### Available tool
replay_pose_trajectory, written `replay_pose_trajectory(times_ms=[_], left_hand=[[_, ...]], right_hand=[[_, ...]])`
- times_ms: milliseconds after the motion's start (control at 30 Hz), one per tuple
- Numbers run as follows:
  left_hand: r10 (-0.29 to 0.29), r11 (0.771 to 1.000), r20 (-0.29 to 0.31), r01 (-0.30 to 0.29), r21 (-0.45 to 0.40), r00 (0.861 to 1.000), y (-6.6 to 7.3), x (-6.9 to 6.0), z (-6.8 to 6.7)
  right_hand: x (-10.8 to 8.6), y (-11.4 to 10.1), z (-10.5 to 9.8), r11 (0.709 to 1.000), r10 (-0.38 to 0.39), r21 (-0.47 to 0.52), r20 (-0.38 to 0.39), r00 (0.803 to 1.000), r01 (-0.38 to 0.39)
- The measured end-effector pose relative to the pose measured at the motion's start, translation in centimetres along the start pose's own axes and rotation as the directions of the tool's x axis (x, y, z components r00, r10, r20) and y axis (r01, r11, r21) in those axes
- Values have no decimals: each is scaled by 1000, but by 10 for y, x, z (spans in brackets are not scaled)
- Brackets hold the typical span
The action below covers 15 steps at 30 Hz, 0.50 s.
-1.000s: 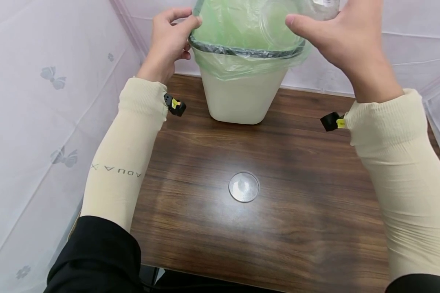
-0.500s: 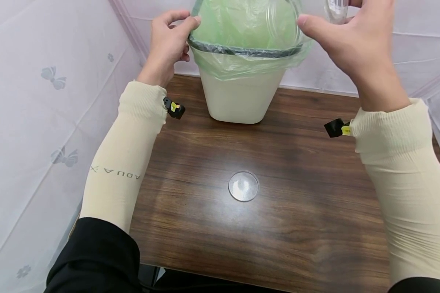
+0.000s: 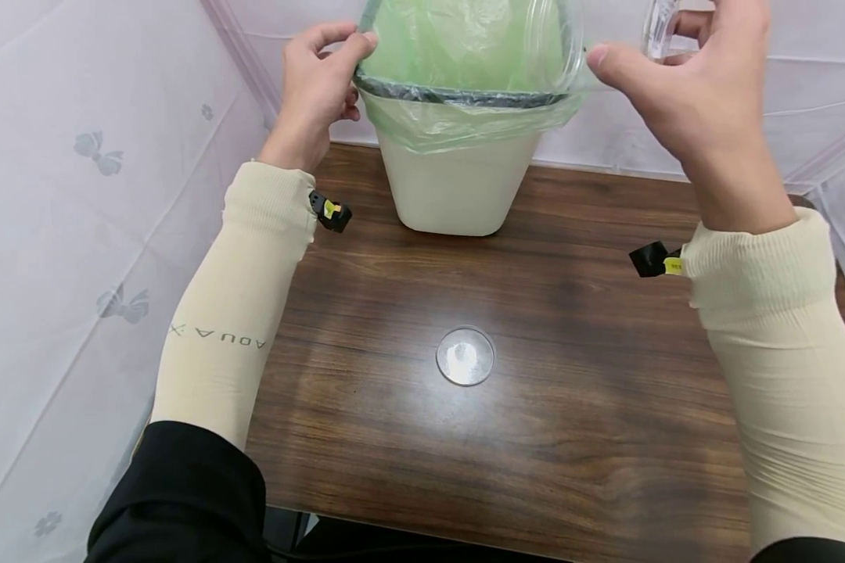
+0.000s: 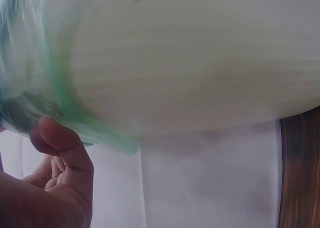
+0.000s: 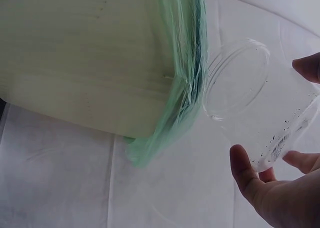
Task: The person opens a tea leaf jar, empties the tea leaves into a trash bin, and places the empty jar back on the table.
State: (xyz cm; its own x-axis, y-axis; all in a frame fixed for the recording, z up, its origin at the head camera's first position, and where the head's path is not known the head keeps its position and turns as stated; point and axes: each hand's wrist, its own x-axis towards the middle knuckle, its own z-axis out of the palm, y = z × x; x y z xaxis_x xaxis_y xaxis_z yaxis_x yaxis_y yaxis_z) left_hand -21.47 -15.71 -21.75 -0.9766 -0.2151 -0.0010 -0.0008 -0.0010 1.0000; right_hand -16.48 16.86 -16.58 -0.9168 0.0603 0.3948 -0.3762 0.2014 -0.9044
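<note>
A cream trash can (image 3: 458, 184) stands at the back of the table, lined with a green plastic bag (image 3: 465, 129) folded over its dark rim. My left hand (image 3: 315, 90) grips the can's left rim through the bag, thumb and index finger at the edge. My right hand (image 3: 704, 105) holds a clear plastic jar (image 5: 260, 105) around its base end. The jar lies tilted on its side, its round mouth towards the can's right rim. Dark specks cling inside near the jar's bottom. A clear round lid (image 3: 465, 356) lies flat mid-table.
The brown wooden table (image 3: 570, 438) reaches to white patterned curtains (image 3: 98, 258) at the left, back and right. A black wrist camera (image 3: 331, 213) sits on each cream sleeve.
My right hand has moved right and a little nearer, drawing the jar away from over the can and turning its mouth further sideways. The left hand keeps its hold on the rim.
</note>
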Motion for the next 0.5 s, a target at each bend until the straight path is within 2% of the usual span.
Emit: replay_pose_trajectory(times_ms=[67,200,367,500], left_hand=[[4,1000,-1,-4,5,1000,0,0,1],[10,1000,0,-10,8,1000,0,0,1],[14,1000,7,-14,11,1000,-1,-1,0],[12,1000,7,-12,14,1000,-1,-2,-1]], right_hand=[[-2,2,-1,999,-10,34,-3,1000,10],[-7,5,-3,985,12,175,-18,1000,-9],[-14,5,-6,976,54,212,-38,998,-45],[-19,8,-8,972,32,234,-48,998,-20]])
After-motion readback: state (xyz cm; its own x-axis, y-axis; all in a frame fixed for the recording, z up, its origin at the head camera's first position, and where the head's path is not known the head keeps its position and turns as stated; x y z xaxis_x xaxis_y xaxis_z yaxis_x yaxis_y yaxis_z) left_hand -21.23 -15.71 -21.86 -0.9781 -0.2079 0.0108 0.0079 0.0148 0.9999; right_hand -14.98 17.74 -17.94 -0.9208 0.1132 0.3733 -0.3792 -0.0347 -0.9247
